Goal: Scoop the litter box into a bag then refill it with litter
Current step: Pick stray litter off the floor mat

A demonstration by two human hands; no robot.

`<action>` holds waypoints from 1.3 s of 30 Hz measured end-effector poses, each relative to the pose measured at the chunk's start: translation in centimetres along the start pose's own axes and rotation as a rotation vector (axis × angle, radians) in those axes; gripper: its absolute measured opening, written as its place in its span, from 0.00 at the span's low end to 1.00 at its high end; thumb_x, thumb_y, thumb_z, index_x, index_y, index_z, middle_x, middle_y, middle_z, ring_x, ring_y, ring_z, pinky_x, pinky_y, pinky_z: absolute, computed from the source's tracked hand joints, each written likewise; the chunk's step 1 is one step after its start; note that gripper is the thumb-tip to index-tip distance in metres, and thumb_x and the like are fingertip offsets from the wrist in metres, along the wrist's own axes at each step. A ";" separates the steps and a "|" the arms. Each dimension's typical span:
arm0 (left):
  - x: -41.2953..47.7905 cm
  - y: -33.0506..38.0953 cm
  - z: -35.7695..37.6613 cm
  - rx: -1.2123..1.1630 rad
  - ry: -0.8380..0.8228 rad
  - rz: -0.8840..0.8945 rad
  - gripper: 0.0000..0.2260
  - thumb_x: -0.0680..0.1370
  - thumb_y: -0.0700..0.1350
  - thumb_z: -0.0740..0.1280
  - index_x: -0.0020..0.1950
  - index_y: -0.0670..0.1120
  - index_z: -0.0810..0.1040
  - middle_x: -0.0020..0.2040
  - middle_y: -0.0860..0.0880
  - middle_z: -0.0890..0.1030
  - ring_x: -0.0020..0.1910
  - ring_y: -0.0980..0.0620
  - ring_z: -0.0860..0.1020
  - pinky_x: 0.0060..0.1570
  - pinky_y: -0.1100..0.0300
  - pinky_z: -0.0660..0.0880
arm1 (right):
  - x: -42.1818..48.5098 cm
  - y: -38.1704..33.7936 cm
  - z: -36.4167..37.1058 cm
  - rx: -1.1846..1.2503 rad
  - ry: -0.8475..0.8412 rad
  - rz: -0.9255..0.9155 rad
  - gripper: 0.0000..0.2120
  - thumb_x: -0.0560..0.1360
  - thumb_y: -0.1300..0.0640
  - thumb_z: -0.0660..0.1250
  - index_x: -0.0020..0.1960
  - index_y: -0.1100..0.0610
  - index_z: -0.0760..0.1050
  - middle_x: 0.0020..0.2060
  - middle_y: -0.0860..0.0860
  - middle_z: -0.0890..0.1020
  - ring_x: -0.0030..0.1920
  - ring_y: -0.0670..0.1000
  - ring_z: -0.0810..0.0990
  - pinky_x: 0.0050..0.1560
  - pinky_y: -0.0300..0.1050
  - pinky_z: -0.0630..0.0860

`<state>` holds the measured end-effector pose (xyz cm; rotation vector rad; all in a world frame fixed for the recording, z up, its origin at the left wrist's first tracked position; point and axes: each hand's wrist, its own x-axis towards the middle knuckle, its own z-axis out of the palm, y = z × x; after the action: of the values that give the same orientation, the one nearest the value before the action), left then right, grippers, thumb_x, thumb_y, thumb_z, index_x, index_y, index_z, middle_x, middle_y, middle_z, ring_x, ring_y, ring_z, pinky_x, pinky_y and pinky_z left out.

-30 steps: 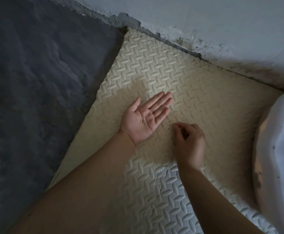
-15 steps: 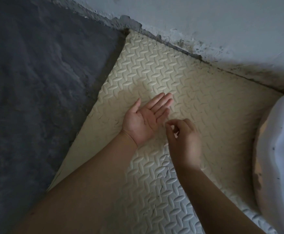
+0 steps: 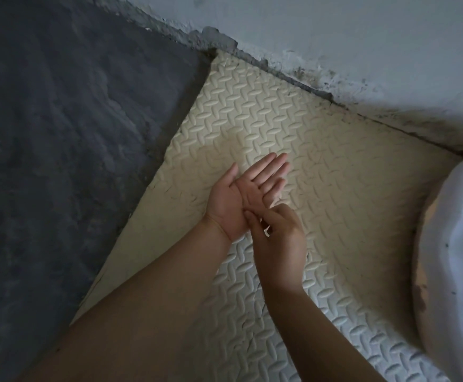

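Observation:
My left hand (image 3: 242,198) lies palm up with straight fingers over a cream foam mat (image 3: 340,172) with a raised weave pattern. My right hand (image 3: 281,244) reaches in from below, its thumb and fingertips drawn together and touching the heel of the left palm. Nothing shows between those fingertips. The white rounded litter box (image 3: 457,260) fills the right edge, its outer wall stained brown low down; its inside is out of view. No scoop, bag or litter is in sight.
Dark grey concrete floor (image 3: 59,166) spreads to the left of the mat. A pale blue wall (image 3: 362,37) with crumbling, mould-spotted plaster along its base runs across the back, tight against the mat's far edge.
My right hand has moved left from the mat onto my left palm, fingertips still pinched. The left hand stays flat and palm up in nearly the same place.

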<state>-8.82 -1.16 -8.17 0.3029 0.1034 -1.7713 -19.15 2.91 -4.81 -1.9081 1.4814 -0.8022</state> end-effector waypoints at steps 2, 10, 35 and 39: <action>-0.1 -0.1 0.0 0.007 0.017 -0.004 0.29 0.82 0.55 0.44 0.71 0.35 0.65 0.71 0.39 0.67 0.72 0.45 0.63 0.71 0.51 0.61 | 0.1 0.0 -0.2 0.036 0.025 0.050 0.06 0.71 0.57 0.73 0.47 0.51 0.83 0.35 0.45 0.75 0.36 0.48 0.74 0.38 0.48 0.75; -0.5 0.4 -0.8 0.023 0.035 -0.049 0.30 0.81 0.56 0.43 0.70 0.36 0.69 0.71 0.40 0.69 0.72 0.44 0.65 0.70 0.52 0.63 | 0.3 2.6 -3.6 0.095 0.180 0.218 0.06 0.74 0.57 0.70 0.51 0.52 0.82 0.41 0.45 0.77 0.41 0.46 0.78 0.44 0.41 0.78; -0.2 0.9 -1.0 0.056 0.015 -0.123 0.33 0.81 0.59 0.42 0.70 0.36 0.68 0.71 0.40 0.69 0.71 0.45 0.66 0.70 0.52 0.62 | -1.6 3.4 -1.7 -0.078 0.097 0.272 0.02 0.73 0.55 0.69 0.45 0.51 0.80 0.40 0.44 0.77 0.43 0.48 0.76 0.47 0.54 0.76; -0.3 0.7 -1.0 0.017 -0.014 -0.122 0.32 0.81 0.59 0.43 0.71 0.36 0.66 0.72 0.40 0.67 0.73 0.46 0.63 0.72 0.52 0.58 | -0.7 0.5 0.1 0.131 0.084 0.246 0.03 0.72 0.55 0.72 0.46 0.51 0.82 0.38 0.44 0.77 0.40 0.46 0.76 0.43 0.46 0.77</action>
<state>-7.93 -0.84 -8.98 0.3017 0.0989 -1.8955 -19.51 3.48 -5.34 -1.5774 1.6336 -0.8506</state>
